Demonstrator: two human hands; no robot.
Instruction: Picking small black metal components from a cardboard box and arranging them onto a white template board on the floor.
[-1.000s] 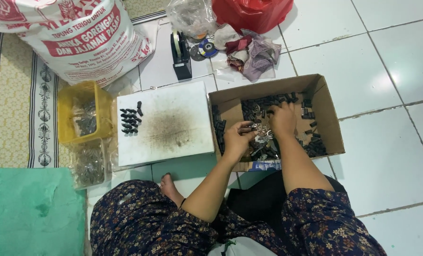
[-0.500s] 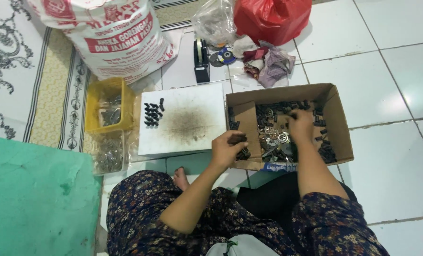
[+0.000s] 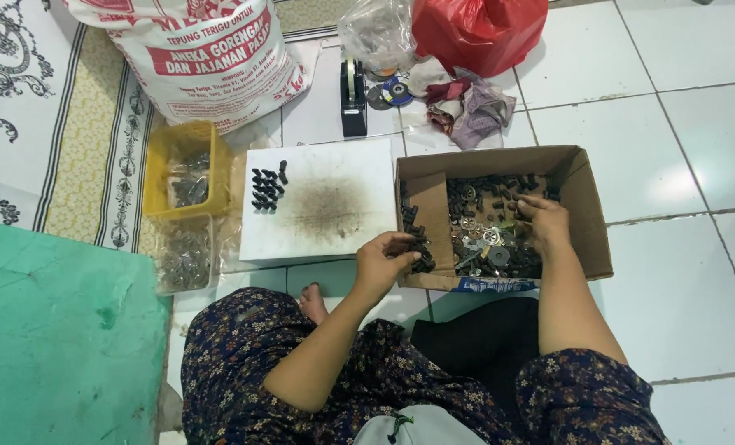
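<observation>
An open cardboard box (image 3: 583, 191) on the tiled floor holds several small black parts and metal washers (image 3: 484, 239). My right hand (image 3: 542, 222) rests inside it, fingers curled down among the parts. My left hand (image 3: 388, 262) hovers at the box's left edge, fingers closed on a small dark part. To the left lies a white board (image 3: 326, 202) with a dark smudge and a small group of black parts (image 3: 267, 189) lined up at its upper left corner.
A yellow plastic basket (image 3: 178, 169) and a clear tub (image 3: 184, 259) of small parts stand left of the board. A large printed sack (image 3: 207, 53), a black tape dispenser (image 3: 352, 97), a red bag (image 3: 474, 29) and rags lie behind. A green mat (image 3: 54, 330) covers the lower left.
My left hand has pulled back from inside the box to its left edge, nearer the board. My right hand has stayed among the parts. The view has shifted to the left.
</observation>
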